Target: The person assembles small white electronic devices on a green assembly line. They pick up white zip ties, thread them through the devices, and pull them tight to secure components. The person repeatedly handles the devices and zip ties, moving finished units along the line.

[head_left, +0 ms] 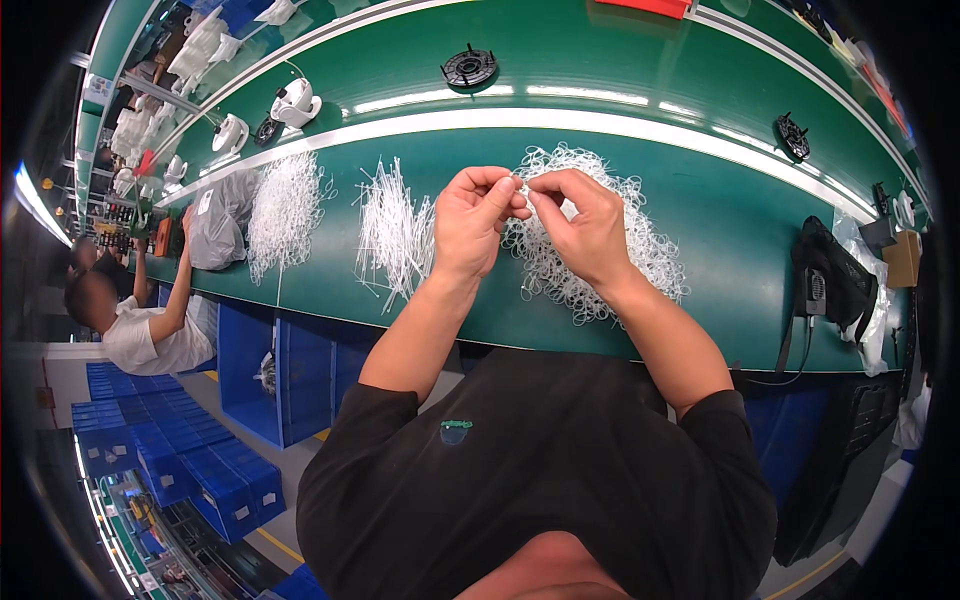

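Observation:
My left hand (473, 218) and my right hand (588, 228) meet fingertip to fingertip above the green bench, both closed in a pinch. Between them is a thin white cable tie (523, 187), mostly hidden by the fingers. Under and behind my right hand spreads a big heap of looped white cable ties (640, 245). Straight white cable ties (390, 235) lie in a loose bundle to the left of my left hand. Farther left is another heap of looped white ties (283, 215).
A grey plastic bag (222, 225) sits at the bench's left, near a co-worker in a white shirt (150, 335). Beyond the white rail, black round parts (468, 68) and white housings (295, 103) rest on a green surface. A black bag (835, 275) lies right; blue bins (250, 375) stand below left.

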{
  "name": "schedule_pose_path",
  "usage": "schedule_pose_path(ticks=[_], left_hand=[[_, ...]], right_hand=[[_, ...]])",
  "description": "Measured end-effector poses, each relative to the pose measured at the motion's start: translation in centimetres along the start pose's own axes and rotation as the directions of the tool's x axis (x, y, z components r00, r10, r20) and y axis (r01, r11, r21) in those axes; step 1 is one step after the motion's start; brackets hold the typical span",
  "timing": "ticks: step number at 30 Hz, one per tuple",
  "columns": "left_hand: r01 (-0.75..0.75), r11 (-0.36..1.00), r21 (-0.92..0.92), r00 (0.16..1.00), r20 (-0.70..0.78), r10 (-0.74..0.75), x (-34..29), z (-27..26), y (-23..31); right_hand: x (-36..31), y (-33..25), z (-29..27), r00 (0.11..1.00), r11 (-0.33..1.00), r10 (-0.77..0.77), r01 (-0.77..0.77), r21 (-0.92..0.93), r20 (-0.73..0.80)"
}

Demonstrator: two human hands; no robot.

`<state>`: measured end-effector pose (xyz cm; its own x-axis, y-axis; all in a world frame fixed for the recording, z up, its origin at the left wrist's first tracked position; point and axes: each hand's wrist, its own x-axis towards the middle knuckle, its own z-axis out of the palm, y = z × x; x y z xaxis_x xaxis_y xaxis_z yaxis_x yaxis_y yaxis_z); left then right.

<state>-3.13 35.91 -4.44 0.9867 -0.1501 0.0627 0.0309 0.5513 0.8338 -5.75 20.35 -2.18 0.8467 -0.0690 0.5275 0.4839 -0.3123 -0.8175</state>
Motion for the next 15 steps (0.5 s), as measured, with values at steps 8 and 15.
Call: schedule_pose_path(ticks=[8, 15], left_hand=[[0.006, 1.000, 0.023, 1.000, 0.018, -0.006, -0.25, 0.22, 0.18], [0.071, 0.997, 0.005, 0.997, 0.043, -0.071, -0.36, -0.14, -0.22]], right_hand=[[0.04, 0.22, -0.46, 0.999, 1.000, -0.003, 0.004, -0.016, 0.033], [0.03, 0.30, -0.51, 0.999, 0.999, -0.036, 0.036, 0.014, 0.011]])
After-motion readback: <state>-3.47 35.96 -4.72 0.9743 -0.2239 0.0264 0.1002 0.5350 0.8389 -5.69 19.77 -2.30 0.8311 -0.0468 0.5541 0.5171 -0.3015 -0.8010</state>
